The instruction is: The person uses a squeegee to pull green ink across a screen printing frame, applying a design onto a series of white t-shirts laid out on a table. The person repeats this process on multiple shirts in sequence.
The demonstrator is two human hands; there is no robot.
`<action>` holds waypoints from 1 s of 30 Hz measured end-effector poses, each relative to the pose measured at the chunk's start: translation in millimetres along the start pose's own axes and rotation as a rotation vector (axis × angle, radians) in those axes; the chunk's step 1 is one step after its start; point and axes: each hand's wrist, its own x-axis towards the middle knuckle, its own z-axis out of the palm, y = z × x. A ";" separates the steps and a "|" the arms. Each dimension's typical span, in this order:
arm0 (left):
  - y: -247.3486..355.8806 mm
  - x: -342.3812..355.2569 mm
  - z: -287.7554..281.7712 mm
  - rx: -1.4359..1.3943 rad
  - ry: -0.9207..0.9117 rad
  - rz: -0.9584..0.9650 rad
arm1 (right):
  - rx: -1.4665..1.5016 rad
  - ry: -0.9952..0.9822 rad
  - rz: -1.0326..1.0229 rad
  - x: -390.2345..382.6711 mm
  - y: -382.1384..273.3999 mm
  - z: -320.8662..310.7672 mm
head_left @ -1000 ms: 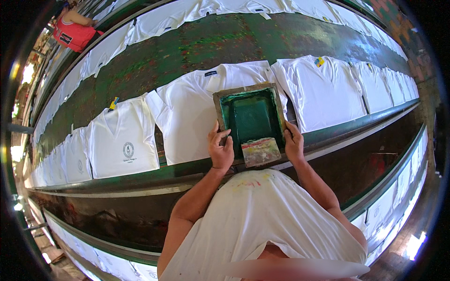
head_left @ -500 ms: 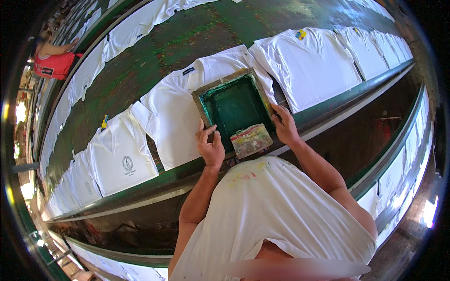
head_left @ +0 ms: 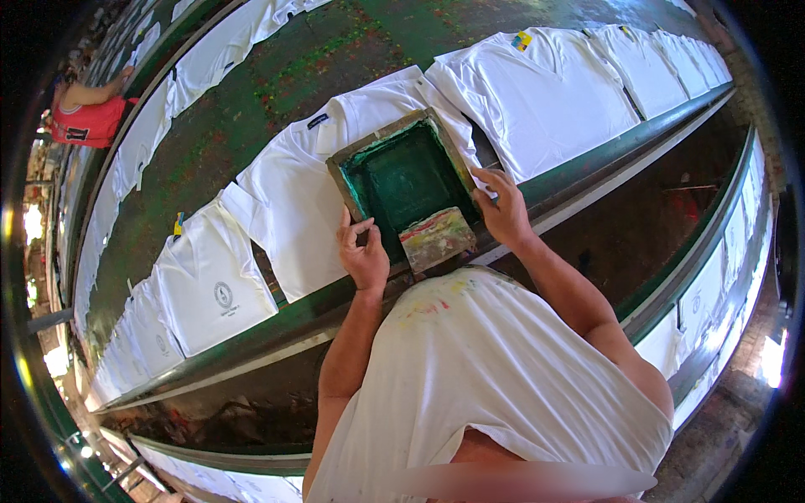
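A screen printing frame [head_left: 401, 178] with a wooden rim and dark green mesh lies tilted over a white T-shirt [head_left: 289, 193] on the long table. My left hand [head_left: 364, 256] holds its left side near the lower corner, thumb and forefinger bent close together. On the opposite side, my right hand [head_left: 505, 208] grips the right rim with fingers curled at the edge. A paint-stained squeegee [head_left: 438, 241] rests inside the frame at the end closest to me, slanting over the rim. Whatever part of the shirt lies beneath the frame is hidden.
White shirts run along the table; one at left [head_left: 220, 281] bears a dark round print. Another shirt [head_left: 537, 101] lies to the right. Behind stretches a green, paint-spotted tabletop [head_left: 251, 126]. A person in a red top [head_left: 84, 121] works at far left. Another shirt-lined table [head_left: 713, 285] curves along the right.
The view has shifted slightly, so the table, frame and hands appear a little further left and higher. My right-hand fingers look a bit more raised on the rim. Squeegee and frame stay together.
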 end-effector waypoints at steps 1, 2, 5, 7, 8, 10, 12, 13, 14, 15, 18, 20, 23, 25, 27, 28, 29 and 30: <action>-1.3 -0.2 -0.2 -0.004 -0.010 -0.027 | -0.104 -0.030 -0.190 -7.8 -11.4 -5.3; -2.9 -0.4 -0.1 0.012 -0.010 -0.017 | -0.207 -0.061 -0.382 -14.3 -22.2 -9.6; -6.7 -2.5 3.4 0.008 -0.009 -0.007 | -0.340 -0.431 -0.647 -26.6 -47.3 -15.8; -6.5 -1.1 4.7 -0.085 -0.004 -0.055 | -0.490 -0.443 -0.682 -26.3 -56.4 -13.4; -5.0 1.5 3.1 -0.087 -0.015 -0.005 | -0.576 -0.461 -0.684 -25.1 -59.2 -11.6; 0.8 14.7 -5.2 -0.110 -0.073 -0.038 | -0.534 -0.430 -0.690 -20.2 -62.2 -7.9; 10.2 40.7 -20.6 0.205 -0.166 0.308 | -0.515 -0.415 -0.705 -14.4 -64.3 -3.2; 16.1 59.2 -31.8 0.383 -0.225 0.407 | -0.509 -0.411 -0.721 -12.0 -65.8 -0.3; 23.2 78.2 -38.1 0.420 -0.306 0.450 | -0.499 -0.404 -0.748 -9.5 -67.5 2.0; 31.2 93.0 -41.4 0.503 -0.404 0.465 | -0.548 -0.466 -0.718 -7.5 -69.5 4.0; 54.4 134.8 -49.4 0.769 -0.633 0.422 | -0.639 -0.610 -0.665 2.6 -76.5 9.0; 67.2 149.1 -46.0 0.884 -0.721 0.388 | -0.658 -0.688 -0.604 12.8 -79.8 8.4; 79.2 154.6 -38.3 0.972 -0.768 0.353 | -0.669 -0.837 -0.624 43.4 -80.5 3.1; 83.1 153.8 -34.6 1.003 -0.767 0.345 | -0.608 -0.877 -0.544 68.5 -79.7 6.1; 84.8 152.6 -32.4 1.026 -0.740 0.360 | -0.615 -0.868 -0.496 90.6 -77.9 14.1; 85.5 152.1 -31.2 1.020 -0.738 0.359 | -0.650 -0.840 -0.493 101.6 -76.7 20.4; 86.0 152.1 -30.1 1.022 -0.729 0.358 | -0.642 -0.790 -0.546 112.9 -75.6 26.1; 86.5 152.0 -29.2 1.032 -0.725 0.351 | -0.646 -0.739 -0.525 124.1 -74.5 32.9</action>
